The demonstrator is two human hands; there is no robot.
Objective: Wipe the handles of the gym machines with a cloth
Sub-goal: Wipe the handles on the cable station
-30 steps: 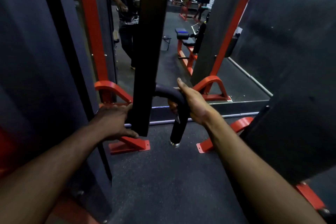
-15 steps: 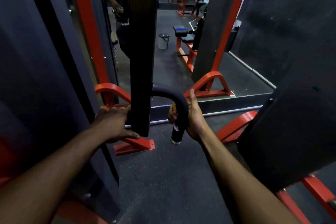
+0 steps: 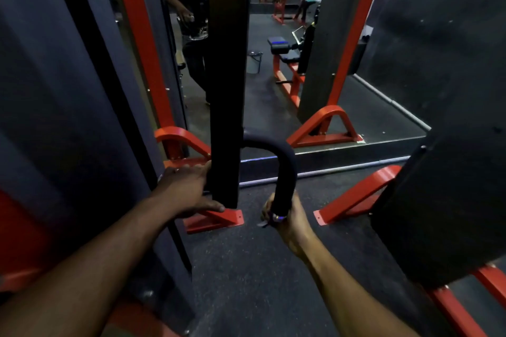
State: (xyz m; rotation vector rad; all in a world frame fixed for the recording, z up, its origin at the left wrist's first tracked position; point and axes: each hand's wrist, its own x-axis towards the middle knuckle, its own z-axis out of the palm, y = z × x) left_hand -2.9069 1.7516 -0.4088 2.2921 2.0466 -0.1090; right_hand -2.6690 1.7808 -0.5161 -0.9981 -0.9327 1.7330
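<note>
Now that the right hand (image 3: pixel 284 216) has slid down to the very bottom of the curved black handle (image 3: pixel 284 169), its fingers are curled round the lower tip, just where the foam ends in a small pale cap. A second ago that hand sat high on the bend of the handle, palm over the top; half a second ago it was partway down the straight drop. So the stroke has run the length of the grip from the arch to the end, which I would judge to be one full wiping pass on this handle nearly done.

As for the cloth, I cannot make it out clearly: a small greyish scrap (image 3: pixel 263 224) shows at the fingers by the tip, and that may be it, but it is too small to be sure.

Meanwhile the left hand (image 3: pixel 189 189) has stayed where it was, its fingers hooked round the edge of the dark upright post (image 3: pixel 227 90) and its thumb lying along the post's foot, steadying the machine. That post stands between the two hands, keeping them well apart.

Beyond them, the view itself has tipped lower, so more of the red frame foot (image 3: pixel 323 128) and dark floor (image 3: pixel 260 268) shows than before.
</note>
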